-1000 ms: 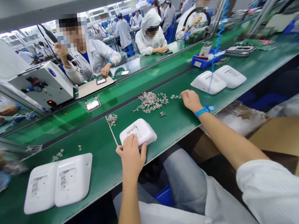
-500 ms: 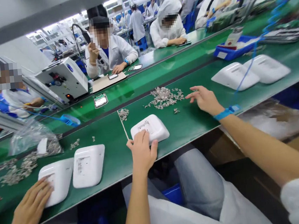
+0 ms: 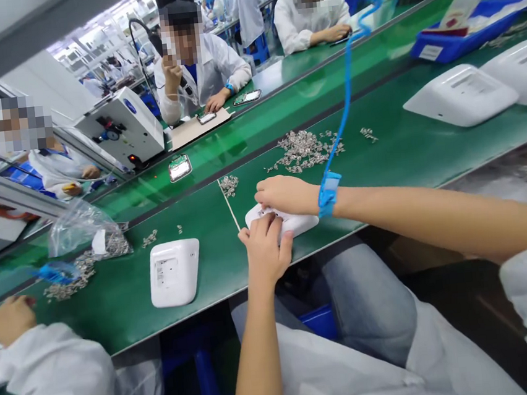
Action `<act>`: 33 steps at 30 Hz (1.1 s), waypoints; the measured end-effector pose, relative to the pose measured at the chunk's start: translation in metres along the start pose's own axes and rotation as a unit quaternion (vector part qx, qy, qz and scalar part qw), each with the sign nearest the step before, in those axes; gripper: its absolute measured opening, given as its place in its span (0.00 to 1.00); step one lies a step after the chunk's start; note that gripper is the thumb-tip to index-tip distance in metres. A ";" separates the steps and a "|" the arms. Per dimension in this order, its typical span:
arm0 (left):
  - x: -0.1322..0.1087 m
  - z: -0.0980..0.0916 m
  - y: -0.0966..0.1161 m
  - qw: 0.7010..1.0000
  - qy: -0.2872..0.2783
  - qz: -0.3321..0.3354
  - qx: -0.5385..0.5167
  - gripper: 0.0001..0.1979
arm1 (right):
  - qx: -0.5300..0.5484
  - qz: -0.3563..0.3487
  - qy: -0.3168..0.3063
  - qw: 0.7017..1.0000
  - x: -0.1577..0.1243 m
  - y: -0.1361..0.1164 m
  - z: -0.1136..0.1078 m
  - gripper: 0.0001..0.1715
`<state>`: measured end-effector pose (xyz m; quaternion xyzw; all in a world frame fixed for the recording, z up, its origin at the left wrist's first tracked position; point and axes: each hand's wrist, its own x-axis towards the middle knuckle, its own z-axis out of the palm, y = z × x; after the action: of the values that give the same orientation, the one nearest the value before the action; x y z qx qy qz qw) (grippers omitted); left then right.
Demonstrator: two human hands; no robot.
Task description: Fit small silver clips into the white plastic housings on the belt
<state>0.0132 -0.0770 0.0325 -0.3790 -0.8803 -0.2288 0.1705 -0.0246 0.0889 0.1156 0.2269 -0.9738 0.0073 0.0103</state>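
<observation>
A white plastic housing with a recessed middle lies on the green bench in front of me, partly covered by both hands. My left hand holds it down at its near left side, fingers over the recess and thumb at the near edge. Above its far side is my right hand, fingers curled down toward the recess; whatever is in the fingertips is hidden. A blue wrist strap with a coiled cord is on my right wrist. Behind the hands lies a pile of small metal pieces.
Another white housing lies to the left, near a bag of metal pieces. At right are two more housings and a blue tray. A co-worker's hand is at far left. The cord crosses above the bench.
My right hand has moved left from beside the metal pile to the housing, its fingers now curled. My left hand stays on the housing. The co-worker's housing at left has left its spot.
</observation>
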 end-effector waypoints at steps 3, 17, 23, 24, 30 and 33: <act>0.000 0.000 0.000 1.000 -0.002 0.001 -0.005 0.24 | -0.069 -0.032 -0.043 0.996 -0.003 -0.004 -0.012 0.09; 0.001 0.001 0.000 1.000 -0.001 0.008 0.008 0.23 | 0.009 0.069 0.016 0.997 -0.003 0.007 0.001 0.07; 0.001 0.000 0.001 1.000 -0.008 -0.001 0.015 0.21 | 0.016 0.067 -0.004 0.998 -0.003 0.003 -0.004 0.07; 0.001 0.000 0.001 1.000 -0.012 -0.004 0.017 0.21 | 0.016 0.069 -0.003 0.997 -0.001 0.003 -0.004 0.06; 0.001 0.001 0.002 0.999 -0.014 -0.034 0.033 0.21 | 0.087 0.110 -0.038 0.989 0.012 0.016 -0.005 0.09; 0.001 0.002 0.002 0.999 -0.001 -0.036 0.036 0.20 | 0.111 0.072 0.003 0.991 0.006 0.019 0.001 0.09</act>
<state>0.0137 -0.0737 0.0321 -0.3407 -0.9014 -0.2026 0.1743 -0.0382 0.1038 0.1150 0.1562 -0.9807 0.1165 -0.0124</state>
